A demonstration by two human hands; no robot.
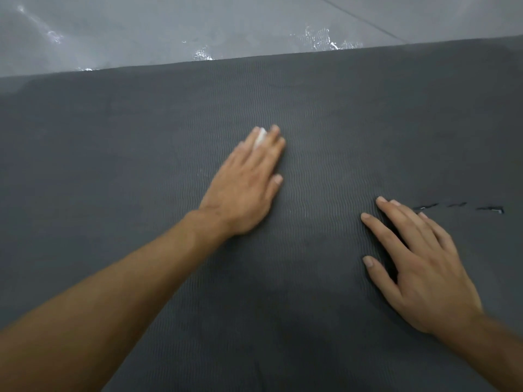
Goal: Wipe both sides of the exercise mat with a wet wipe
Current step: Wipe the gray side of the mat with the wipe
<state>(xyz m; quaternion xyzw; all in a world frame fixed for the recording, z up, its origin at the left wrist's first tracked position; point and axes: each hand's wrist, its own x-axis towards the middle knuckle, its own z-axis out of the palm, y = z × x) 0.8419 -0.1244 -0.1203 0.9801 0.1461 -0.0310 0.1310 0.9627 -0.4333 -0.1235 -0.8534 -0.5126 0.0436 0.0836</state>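
The exercise mat [113, 165] fills nearly the whole frame from left to right, a dark grey sheet with a fine wavy ribbed texture, lying flat on the floor [141, 29]. Its far edge runs as a straight line across the upper part of the frame, rising slightly toward the right. Beyond that edge the floor is smooth pale grey tile, with glossy wet-looking patches at upper left and along the mat's edge at upper centre. A wide unbroken stretch of ribbed mat lies left of the bare forearm that comes in from the lower left. The left hand [243, 185] lies palm down at the centre of the frame, fingers straight and close together, pressing a wet wipe [260, 140] against the mat; only a small white sliver shows between the fingers near their tips. A strip of mat separates it from the right hand [421, 267] at lower right, flat on the mat with fingers spread and straight, holding nothing. Just beyond its fingertips, toward the right edge, a short broken line of tears [458, 206] cuts the mat's surface
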